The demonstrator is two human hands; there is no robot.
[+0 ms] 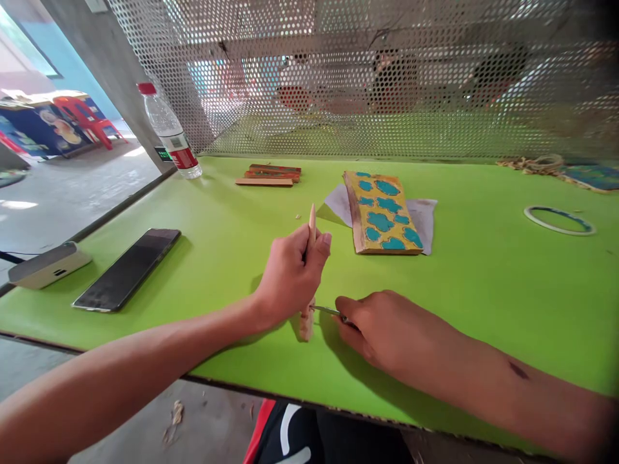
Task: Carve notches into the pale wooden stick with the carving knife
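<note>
My left hand [294, 274] is closed around a slim piece of light wood [305, 325]. Its pointed end sticks up above my thumb, and its notched lower end shows below my palm, close to the green tabletop. My right hand [374, 328] grips a small knife [326, 310], whose handle is mostly hidden by the fingers. The thin metal blade points left and its tip meets the wood at the notched part, just under my left hand.
A painted yellow and blue board [384, 216] lies on white paper [425, 219]. Around it are wooden strips [265, 182], a bottle [171, 135], a phone [128, 270], a whitish box [48, 265], a ring [558, 219] and cord [536, 164]. A perforated metal screen [338, 84] borders the back.
</note>
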